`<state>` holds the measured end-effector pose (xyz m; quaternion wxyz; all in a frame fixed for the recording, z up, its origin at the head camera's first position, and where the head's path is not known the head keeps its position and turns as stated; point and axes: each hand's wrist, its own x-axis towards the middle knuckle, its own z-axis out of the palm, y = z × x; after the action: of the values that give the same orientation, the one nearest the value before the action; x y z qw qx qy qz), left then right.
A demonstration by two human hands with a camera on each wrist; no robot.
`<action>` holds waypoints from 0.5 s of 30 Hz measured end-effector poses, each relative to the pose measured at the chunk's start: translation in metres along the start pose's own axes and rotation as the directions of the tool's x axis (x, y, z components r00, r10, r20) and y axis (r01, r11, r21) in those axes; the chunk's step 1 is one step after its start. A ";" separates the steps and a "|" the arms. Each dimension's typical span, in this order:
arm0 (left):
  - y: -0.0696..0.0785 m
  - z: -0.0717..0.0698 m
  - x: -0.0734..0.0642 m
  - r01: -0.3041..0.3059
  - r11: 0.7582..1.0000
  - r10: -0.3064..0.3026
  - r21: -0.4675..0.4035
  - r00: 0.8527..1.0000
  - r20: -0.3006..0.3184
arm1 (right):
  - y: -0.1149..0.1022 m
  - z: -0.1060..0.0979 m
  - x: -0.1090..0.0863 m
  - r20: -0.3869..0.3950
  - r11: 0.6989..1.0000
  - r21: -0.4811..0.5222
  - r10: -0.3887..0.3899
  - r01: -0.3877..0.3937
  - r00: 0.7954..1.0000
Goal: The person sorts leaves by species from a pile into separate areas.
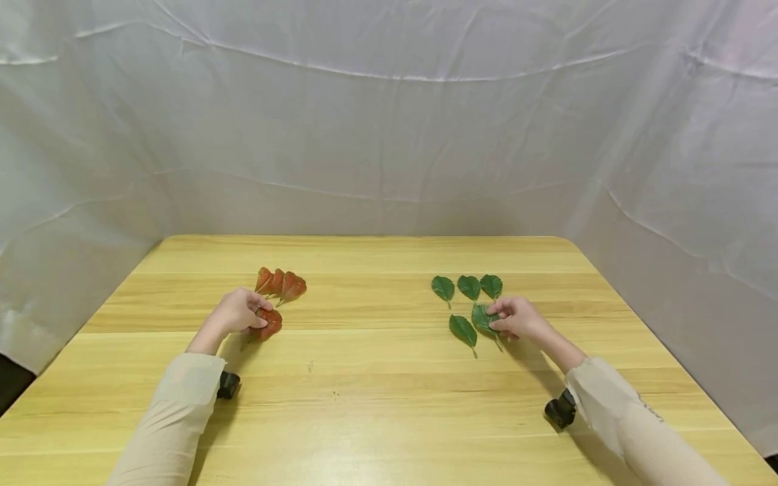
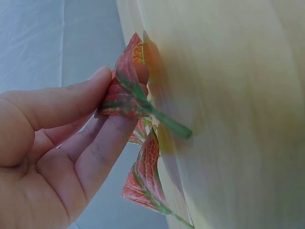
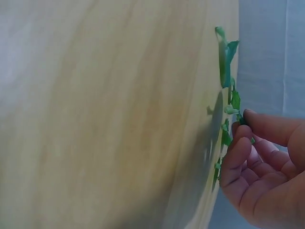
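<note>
My left hand (image 1: 236,312) pinches a red leaf (image 1: 271,325) between thumb and fingers, close over the table. In the left wrist view this leaf (image 2: 125,88) shows green veins and a short green stem pointing away from the palm. Just beyond it, red leaves (image 1: 294,286) lie overlapping in a small row. On the right side, my right hand (image 1: 518,318) pinches a green leaf (image 1: 481,316) by its edge, low over the table. Left of that one lies another green leaf (image 1: 462,331), stem toward me. Behind them is a row of green leaves (image 1: 469,287).
The leaves lie on a light wood-grain table (image 1: 365,391) with rounded far corners. Pale cloth (image 1: 389,148) hangs along its back and both sides. Small black cameras sit at both wrists, the right one (image 1: 560,409) low over the tabletop.
</note>
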<state>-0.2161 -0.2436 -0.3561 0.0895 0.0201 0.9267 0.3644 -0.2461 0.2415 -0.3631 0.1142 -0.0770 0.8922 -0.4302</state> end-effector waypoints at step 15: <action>0.001 -0.001 -0.004 -0.009 1.000 0.009 -0.021 1.000 0.004 | 0.008 0.005 0.000 0.016 0.997 -0.076 0.036 -0.034 0.999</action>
<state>-0.2124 -0.2439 -0.3547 0.0900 0.0241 0.9226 0.3743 -0.2445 0.2428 -0.3727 0.1264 -0.0693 0.9080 -0.3934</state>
